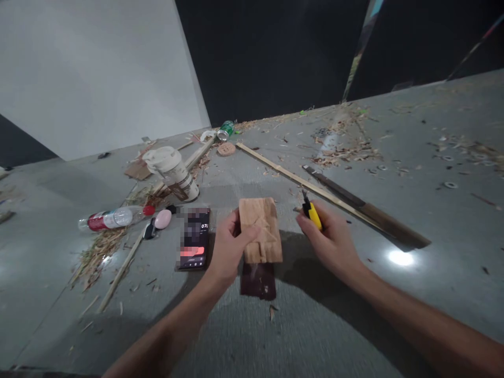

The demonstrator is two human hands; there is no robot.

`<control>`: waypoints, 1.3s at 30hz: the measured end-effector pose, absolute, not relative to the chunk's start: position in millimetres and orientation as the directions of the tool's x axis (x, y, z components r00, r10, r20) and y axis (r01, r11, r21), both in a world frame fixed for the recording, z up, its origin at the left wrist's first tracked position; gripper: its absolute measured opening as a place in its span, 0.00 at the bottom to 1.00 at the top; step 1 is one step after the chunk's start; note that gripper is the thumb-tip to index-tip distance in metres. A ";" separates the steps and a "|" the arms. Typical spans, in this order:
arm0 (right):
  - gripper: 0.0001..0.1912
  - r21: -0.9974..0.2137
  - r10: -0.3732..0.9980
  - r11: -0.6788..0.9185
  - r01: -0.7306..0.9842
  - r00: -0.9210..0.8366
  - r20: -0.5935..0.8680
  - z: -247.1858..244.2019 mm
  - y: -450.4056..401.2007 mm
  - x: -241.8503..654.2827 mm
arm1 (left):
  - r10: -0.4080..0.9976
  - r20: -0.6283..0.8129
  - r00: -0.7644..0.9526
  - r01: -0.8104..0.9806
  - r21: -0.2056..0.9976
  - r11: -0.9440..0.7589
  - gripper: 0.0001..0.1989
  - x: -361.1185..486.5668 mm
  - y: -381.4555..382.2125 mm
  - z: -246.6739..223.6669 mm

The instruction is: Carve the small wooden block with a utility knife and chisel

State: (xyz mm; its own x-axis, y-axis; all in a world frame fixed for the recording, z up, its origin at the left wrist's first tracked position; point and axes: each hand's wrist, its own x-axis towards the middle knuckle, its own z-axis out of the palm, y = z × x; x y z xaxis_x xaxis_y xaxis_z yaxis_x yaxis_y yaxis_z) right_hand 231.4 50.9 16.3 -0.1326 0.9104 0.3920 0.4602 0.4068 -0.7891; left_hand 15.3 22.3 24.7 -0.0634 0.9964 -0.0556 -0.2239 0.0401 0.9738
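Note:
My left hand (230,244) grips a small wooden block (260,247) from its left side, with the thumb laid across its face. Carved lines, crossing like a star, show on that face. In my right hand (331,233) is a utility knife (313,214) with a yellow and black body, pointing up and away. The knife is apart from the block, to its right. Beneath the block a dark, flat rectangular piece (258,283) lies on the floor. A lit phone (193,239) lies just left of my left hand.
Left are a plastic bottle (118,218), a pink rounded object (163,219) and a lidded paper cup (171,170). A green can (226,130) lies at the back. A long wooden strip (283,172) and a large blade with a wooden handle (389,223) lie right. Wood shavings (346,149) litter the floor.

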 end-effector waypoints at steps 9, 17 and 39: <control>0.16 -0.749 0.890 0.453 0.484 -0.282 0.357 12.9 50.4 231.3 | 0.980 -0.187 0.069 -0.284 0.938 0.199 0.18 14.9 5.3 11.3; 0.18 -0.675 0.873 0.486 0.555 -0.344 0.347 12.1 51.5 234.8 | 0.885 -0.428 0.183 -0.590 0.673 0.447 0.27 10.3 -0.3 5.2; 0.20 -0.607 0.783 0.580 0.543 -0.578 0.232 12.7 48.3 228.4 | 0.927 -0.298 0.227 -0.506 0.777 0.374 0.34 16.5 1.9 13.0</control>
